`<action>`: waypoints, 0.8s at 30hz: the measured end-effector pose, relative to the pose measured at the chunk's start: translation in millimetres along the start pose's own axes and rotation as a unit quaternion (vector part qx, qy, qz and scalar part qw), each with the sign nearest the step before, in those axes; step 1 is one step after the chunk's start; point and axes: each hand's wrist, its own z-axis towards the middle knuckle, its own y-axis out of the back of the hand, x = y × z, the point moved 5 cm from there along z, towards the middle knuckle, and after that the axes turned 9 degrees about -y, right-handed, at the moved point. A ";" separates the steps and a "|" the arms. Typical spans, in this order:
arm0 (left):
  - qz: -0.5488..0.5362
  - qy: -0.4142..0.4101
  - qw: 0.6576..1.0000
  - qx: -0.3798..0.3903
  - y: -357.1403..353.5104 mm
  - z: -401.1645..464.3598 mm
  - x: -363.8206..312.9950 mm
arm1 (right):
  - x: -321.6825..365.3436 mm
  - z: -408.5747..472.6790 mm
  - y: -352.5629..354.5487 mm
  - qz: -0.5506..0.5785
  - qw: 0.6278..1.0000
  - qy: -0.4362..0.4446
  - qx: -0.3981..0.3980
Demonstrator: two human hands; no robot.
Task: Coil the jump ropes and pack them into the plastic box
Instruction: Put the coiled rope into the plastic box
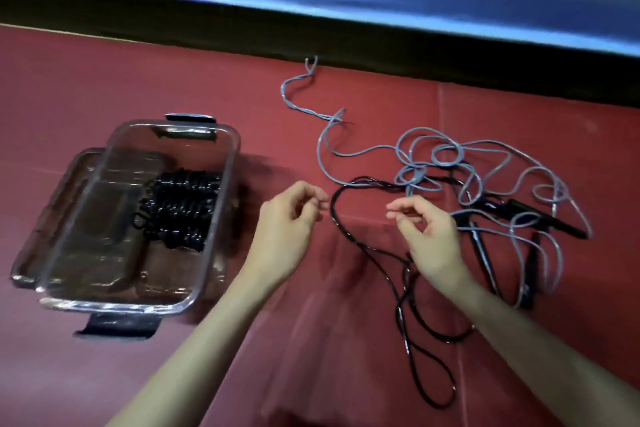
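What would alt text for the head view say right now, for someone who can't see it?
Two bare hands, left hand and right hand, hover with loosely curled fingers over a loose black jump rope on a red mat. A tangled grey jump rope lies beyond; left, a clear plastic box holds a coiled black rope.

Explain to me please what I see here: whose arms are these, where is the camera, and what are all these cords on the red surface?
There is no machine here. A person wears a camera on the head, so this one picture looks forward and down at their own arms.

The left hand and the right hand hover above a loose black jump rope on the red mat. Their fingers are loosely curled, and neither hand seems to hold anything, though the picture is a little blurred.

Behind it lies a tangled grey jump rope with dark handles. To the left stands a clear plastic box, which already holds a coiled black rope. Its lid seems to lie beside it.
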 end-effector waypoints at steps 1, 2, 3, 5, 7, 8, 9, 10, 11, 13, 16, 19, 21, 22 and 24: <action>0.005 0.000 1.000 0.019 -14.9 -3.3 2.1 | -7.4 -4.1 14.5 -0.003 1.000 -0.008 -0.012; 0.010 -0.003 0.999 0.044 -35.9 -6.8 1.9 | -17.3 -11.3 34.8 -0.014 0.999 -0.016 -0.029; 0.021 -0.012 0.998 0.060 -49.4 -9.1 3.4 | -23.7 -15.4 46.4 -0.025 0.999 -0.024 -0.039; 0.046 -0.028 0.994 0.095 -83.5 -14.4 3.2 | -41.5 -28.8 75.0 -0.058 0.995 -0.047 -0.062; 0.064 -0.032 0.989 0.129 -113.4 -19.8 4.4 | -58.3 -44.9 98.8 -0.086 0.991 -0.066 -0.078; 0.078 -0.037 0.986 0.139 -121.4 -19.7 6.9 | -65.6 -49.3 104.0 -0.090 0.990 -0.075 -0.077; 0.094 -0.048 0.981 0.163 -138.8 -25.6 4.9 | -76.8 -64.4 118.9 -0.099 0.988 -0.086 -0.086; 0.122 -0.061 0.976 0.170 -139.6 -23.6 10.7 | -82.4 -66.2 117.6 -0.110 0.986 -0.090 -0.083; 0.154 -0.081 0.966 0.191 -150.5 -27.6 11.0 | -91.6 -78.2 126.5 -0.127 0.983 -0.103 -0.087; 0.214 -0.104 0.946 0.221 -160.4 -33.2 15.9 | -104.8 -93.3 132.9 -0.160 0.976 -0.129 -0.077; 0.224 -0.095 0.940 0.238 -164.0 -48.5 19.5 | -121.1 -112.5 134.9 -0.178 0.973 -0.133 -0.062; 0.226 -0.093 0.941 0.233 -160.3 -62.0 20.1 | -131.3 -121.7 127.8 -0.223 0.963 -0.145 -0.033; 0.236 -0.098 0.938 0.234 -157.7 -69.6 17.7 | -132.2 -126.0 122.1 -0.270 0.952 -0.147 -0.001; 0.246 -0.107 0.933 0.241 -156.8 -73.1 16.7 | -132.3 -126.2 120.2 -0.288 0.946 -0.147 0.009; 0.283 -0.142 0.910 0.266 -156.1 -81.2 14.6 | -129.1 -125.3 119.4 -0.309 0.940 -0.143 0.007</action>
